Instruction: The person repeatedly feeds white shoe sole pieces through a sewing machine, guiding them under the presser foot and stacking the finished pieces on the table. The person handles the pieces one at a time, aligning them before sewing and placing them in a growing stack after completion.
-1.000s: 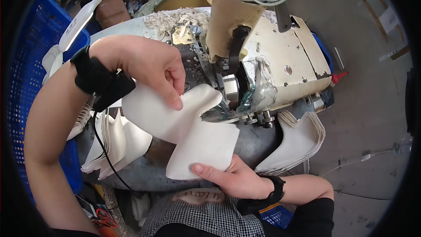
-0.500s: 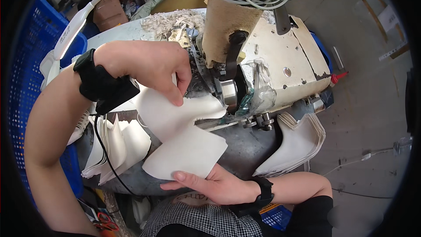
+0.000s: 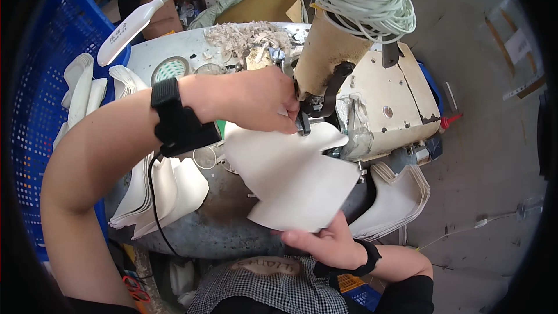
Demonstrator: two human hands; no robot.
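Observation:
A flat white cut piece (image 3: 290, 174) of sheet material, notched at its sides, lies slanted in front of a worn cream-coloured machine (image 3: 381, 104). My left hand (image 3: 256, 102) is closed on its upper edge, close beside the machine's dark metal foot; some of the fingertips are hidden. Holding the lower edge, my right hand (image 3: 328, 247) has its thumb showing below the piece and its fingers partly hidden behind it. The piece's upper right lobe reaches to the machine's working part, which it partly covers.
Stacked white pieces stand at the left (image 3: 160, 195) and right (image 3: 395, 200) of the grey machine bed (image 3: 215, 221). A blue basket (image 3: 43, 87) is at far left. Lint (image 3: 244, 38), a tape roll (image 3: 170, 70), a lamp (image 3: 131, 26) and coiled cord (image 3: 369, 3) sit farther back.
Both hands have moved right with the white piece, which has turned and now covers the metal roller. The whole view has also shifted slightly.

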